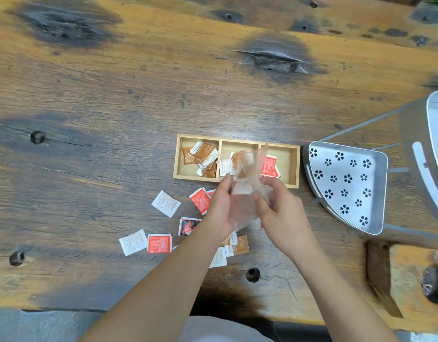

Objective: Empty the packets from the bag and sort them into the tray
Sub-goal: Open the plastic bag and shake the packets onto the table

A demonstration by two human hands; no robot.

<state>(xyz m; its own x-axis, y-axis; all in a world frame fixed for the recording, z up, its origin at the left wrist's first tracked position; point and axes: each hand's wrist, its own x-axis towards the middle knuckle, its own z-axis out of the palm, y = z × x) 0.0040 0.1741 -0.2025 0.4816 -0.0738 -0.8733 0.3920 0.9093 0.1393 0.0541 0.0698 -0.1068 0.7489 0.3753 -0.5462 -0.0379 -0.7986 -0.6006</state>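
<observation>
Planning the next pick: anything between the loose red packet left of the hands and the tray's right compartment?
Yes. The clear bag, held up by the left hand and right hand, sits on the line from that red packet to the tray, covering its middle section and part of the right one.

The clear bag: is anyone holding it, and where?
Yes. Both hands hold the clear plastic bag above the table: the left hand grips its left edge, the right hand its right side, around the lower half.
</observation>
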